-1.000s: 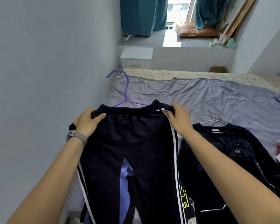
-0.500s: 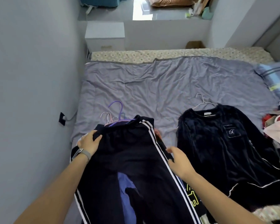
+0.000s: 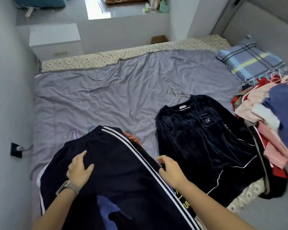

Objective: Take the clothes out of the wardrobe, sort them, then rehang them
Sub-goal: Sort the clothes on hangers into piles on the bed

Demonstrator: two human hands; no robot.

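Observation:
Dark navy track trousers (image 3: 116, 166) with white side stripes lie flat on the grey bed sheet (image 3: 106, 97), waistband pointing away from me. My left hand (image 3: 80, 168) rests flat on the trousers with straight fingers. My right hand (image 3: 170, 168) has curled fingers at the striped right edge of the trousers. Purple and white hanger hooks (image 3: 73, 133) peek out beyond the waistband. A dark navy velvet top (image 3: 204, 138) on a white wire hanger (image 3: 175, 95) lies spread out to the right.
A heap of mixed clothes on hangers (image 3: 269, 113) fills the bed's right side, beside a plaid pillow (image 3: 249, 62). A grey wall with a black socket (image 3: 15, 150) runs along the left. A white bedside cabinet (image 3: 55, 40) stands beyond the bed.
The trousers went from being held up by the waistband to lying flat on the bed. My left hand let go and now presses flat on them; my right hand slid down the striped edge.

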